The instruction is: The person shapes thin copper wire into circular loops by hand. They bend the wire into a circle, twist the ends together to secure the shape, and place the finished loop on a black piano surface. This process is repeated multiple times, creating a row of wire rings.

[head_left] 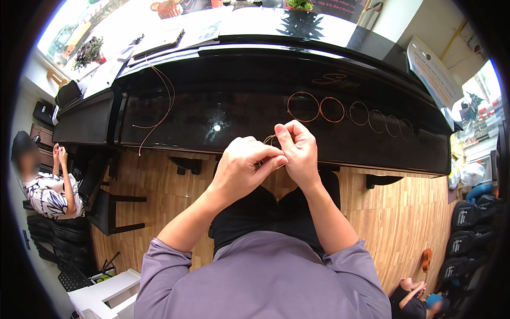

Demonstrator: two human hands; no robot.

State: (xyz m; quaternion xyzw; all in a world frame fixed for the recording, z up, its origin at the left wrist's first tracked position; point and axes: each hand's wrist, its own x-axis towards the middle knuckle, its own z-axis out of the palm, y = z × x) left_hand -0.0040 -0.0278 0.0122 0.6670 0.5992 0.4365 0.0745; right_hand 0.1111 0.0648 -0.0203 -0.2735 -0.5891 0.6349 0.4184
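Both my hands are closed around a small coil of thin string (270, 139), likely a guitar string, just past the near edge of a glossy black piano (239, 90). My left hand (244, 162) pinches it between thumb and fingers. Against it, my right hand (300, 151) grips the coil with the thumb up; most of the coil is hidden by my fingers. To the right, several coiled strings lie in a row, with a copper-coloured coil (287, 108) nearest my hands and thinner silvery ones further right. Uncoiled copper-coloured string (171, 98) lies in a loose curve on the left.
Papers (207, 33) and a potted plant (299, 5) stand on the piano's top. On the left sits a person (53, 194) beside a black chair (109, 212). Another person (411, 300) is at the lower right near a small guitar (426, 259). Black cases (465, 239) line the right wall.
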